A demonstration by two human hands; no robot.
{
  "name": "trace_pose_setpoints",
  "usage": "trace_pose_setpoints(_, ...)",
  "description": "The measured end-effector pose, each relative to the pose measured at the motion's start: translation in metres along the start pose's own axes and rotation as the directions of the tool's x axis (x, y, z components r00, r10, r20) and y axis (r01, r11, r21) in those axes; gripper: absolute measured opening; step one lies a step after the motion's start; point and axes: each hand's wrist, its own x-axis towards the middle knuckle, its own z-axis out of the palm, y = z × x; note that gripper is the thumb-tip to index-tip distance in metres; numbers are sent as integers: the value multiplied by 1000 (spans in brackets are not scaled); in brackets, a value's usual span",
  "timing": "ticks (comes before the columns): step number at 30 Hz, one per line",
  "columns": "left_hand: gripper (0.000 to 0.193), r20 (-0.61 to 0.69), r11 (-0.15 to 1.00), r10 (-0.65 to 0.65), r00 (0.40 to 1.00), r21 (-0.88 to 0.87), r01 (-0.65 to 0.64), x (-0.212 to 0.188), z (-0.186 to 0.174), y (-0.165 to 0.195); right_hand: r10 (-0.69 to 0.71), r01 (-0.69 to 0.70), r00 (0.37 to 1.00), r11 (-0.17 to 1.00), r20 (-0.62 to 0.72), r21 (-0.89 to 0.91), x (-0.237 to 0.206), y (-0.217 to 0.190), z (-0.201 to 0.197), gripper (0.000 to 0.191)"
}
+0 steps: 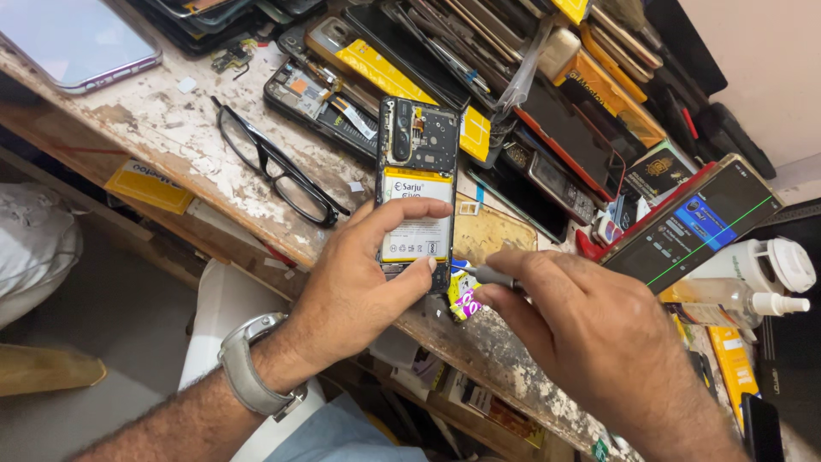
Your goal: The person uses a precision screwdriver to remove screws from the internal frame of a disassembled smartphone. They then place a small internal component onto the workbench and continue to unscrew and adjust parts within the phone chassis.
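Note:
An opened smartphone (417,154) lies back-up on the worn workbench (171,128), its yellow-and-white battery and dark circuit board exposed. My left hand (359,282), with a grey watch at the wrist, grips the phone's lower end, thumb on one side and fingers across the battery. My right hand (590,334) pinches a thin screwdriver (483,274) whose tip meets the phone's bottom right corner. A small colourful wrapper (464,299) lies just under that tip.
Black glasses (278,167) lie left of the phone. Many dismantled phones, screens and yellow batteries (513,103) pile up behind. A lit phone (693,227) leans at right, beside white bottles (761,278). A tablet (77,38) sits at far left.

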Motion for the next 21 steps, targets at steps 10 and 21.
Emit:
trace_pose_setpoints(10, 44, -4, 1000, 7, 1000, 5, -7, -2, -1, -8, 22, 26, 979, 972, 202, -233, 2, 0, -12, 28)
trace_pose_setpoints(21, 45, -99, 998, 54, 994, -27, -57, 34, 14, 20, -17, 61, 970, 982, 243, -177, 15, 24, -5, 16)
